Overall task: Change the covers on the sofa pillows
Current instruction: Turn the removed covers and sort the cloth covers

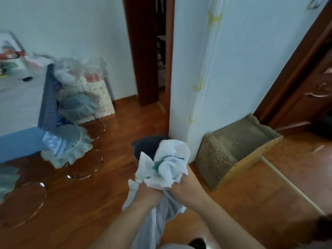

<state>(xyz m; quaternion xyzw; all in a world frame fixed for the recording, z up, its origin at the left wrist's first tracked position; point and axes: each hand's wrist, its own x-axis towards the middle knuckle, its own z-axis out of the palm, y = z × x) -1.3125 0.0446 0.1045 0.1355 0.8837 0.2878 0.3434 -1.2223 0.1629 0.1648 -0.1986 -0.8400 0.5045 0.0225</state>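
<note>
Head view, the only one. Both hands are raised in front of the body over the wooden floor [75, 209]. Left hand [146, 192] and right hand [181, 186] each grip the bunched white pillow cover [170, 162], fingers curled into the cloth; the fingertips are buried in folds, so the exact pinch cannot be read. The cover is held in mid-air, near the white wall corner [190, 87], with a tail of textured white fabric hanging down between the forearms. A teal mark shows in the crumple. Handling judgement: light, limp, no stiffness, likely to slide out of a loose grasp; best taken at a seam or opening edge and shaken flat, but no edge or zip can be made out. A dark rounded object [145, 146] sits behind the bundle; identity unclear. No sofa or pillow in view. To the right, a tan scratcher box [239, 151] on the floor. Left side blurred: draped cloths, glass shelves, indistinct.
</note>
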